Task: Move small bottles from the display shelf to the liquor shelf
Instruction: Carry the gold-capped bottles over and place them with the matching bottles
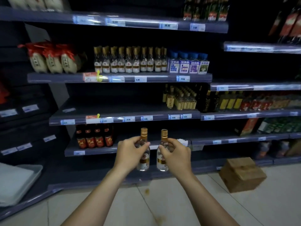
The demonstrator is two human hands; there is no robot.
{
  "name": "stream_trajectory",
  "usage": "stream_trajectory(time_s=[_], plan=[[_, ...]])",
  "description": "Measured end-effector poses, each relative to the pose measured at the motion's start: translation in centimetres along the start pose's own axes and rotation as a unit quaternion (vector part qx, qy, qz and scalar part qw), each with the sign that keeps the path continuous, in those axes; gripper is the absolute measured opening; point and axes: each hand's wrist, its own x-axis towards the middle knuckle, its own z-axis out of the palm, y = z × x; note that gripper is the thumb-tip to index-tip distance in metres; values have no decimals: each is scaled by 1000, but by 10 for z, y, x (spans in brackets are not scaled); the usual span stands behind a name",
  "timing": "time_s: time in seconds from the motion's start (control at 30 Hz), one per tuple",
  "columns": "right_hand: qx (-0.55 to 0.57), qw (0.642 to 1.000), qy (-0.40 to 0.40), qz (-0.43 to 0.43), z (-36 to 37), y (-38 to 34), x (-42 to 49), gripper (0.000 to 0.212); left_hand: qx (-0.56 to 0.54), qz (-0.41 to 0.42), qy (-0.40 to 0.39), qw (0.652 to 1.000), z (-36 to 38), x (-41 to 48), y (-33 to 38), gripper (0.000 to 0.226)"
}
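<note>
My left hand [132,151] grips a small clear bottle [144,160] with a gold cap and a red-and-gold label, held upright. My right hand [175,153] grips a second matching small bottle [162,161], also upright, close beside the first. Both are in mid-air in front of the lower shelves of the dark liquor shelving. Higher up, a row of several matching gold-capped small bottles [130,60] stands on a shelf [120,78] behind price tags. The shelf below it [114,110] is bare across its left and middle.
Blue-labelled bottles [189,64] stand right of the gold-capped row, red-ribboned jars [52,58] to its left. Dark red-labelled bottles [94,136] sit on a lower shelf. A cardboard box [242,174] lies on the tiled floor at right. A white tray [14,181] rests at lower left.
</note>
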Motion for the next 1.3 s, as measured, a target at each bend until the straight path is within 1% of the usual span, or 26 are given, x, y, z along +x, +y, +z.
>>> stream_trajectory(time_s=[0.07, 0.2, 0.3, 0.4, 0.47, 0.6, 0.73, 0.83, 0.93, 1.07, 1.13, 1.2, 1.27, 1.3], plan=[[-6, 1000, -8, -19, -8, 6, 49, 29, 14, 11, 23, 1000, 20, 43, 11, 4], [-7, 999, -8, -35, -9, 21, 141, 14, 24, 13, 68, 997, 49, 119, 25, 7], [0, 999, -14, -36, 2, 27, 196, 16, 12, -1, 80, 997, 61, 169, 29, 6], [11, 998, -22, -57, 16, 29, 246, 11, 25, 12, 96, 995, 67, 223, 27, 5], [-4, 997, -12, -81, 31, 31, 286, 8, 31, 28, 111, 993, 70, 264, 22, 5], [-26, 994, 4, -105, 58, 16, 369, 12, 46, 73, 119, 989, 70, 351, 16, 6], [-32, 987, 55, -150, 74, -17, 445, 11, 38, 92, 139, 985, 62, 434, 33, 12], [-28, 980, 85, -180, 78, -39, 496, 23, 57, 145, 179, 972, 53, 486, 54, 27], [-21, 979, 81, -185, 79, -51, 536, 30, 76, 163, 198, 964, 46, 524, 64, 33], [-10, 977, 98, -191, 87, -53, 574, 37, 88, 188, 207, 956, 49, 554, 61, 29], [-7, 978, 98, -186, 93, -49, 583, 34, 87, 183, 221, 954, 54, 560, 57, 30], [-6, 979, 88, -186, 101, -44, 588, 29, 88, 166, 241, 952, 57, 566, 54, 38], [-2, 980, 75, -187, 108, -38, 592, 27, 99, 155, 244, 952, 60, 571, 52, 37], [-2, 980, 72, -185, 111, -36, 594, 29, 110, 155, 241, 952, 61, 574, 50, 35]])
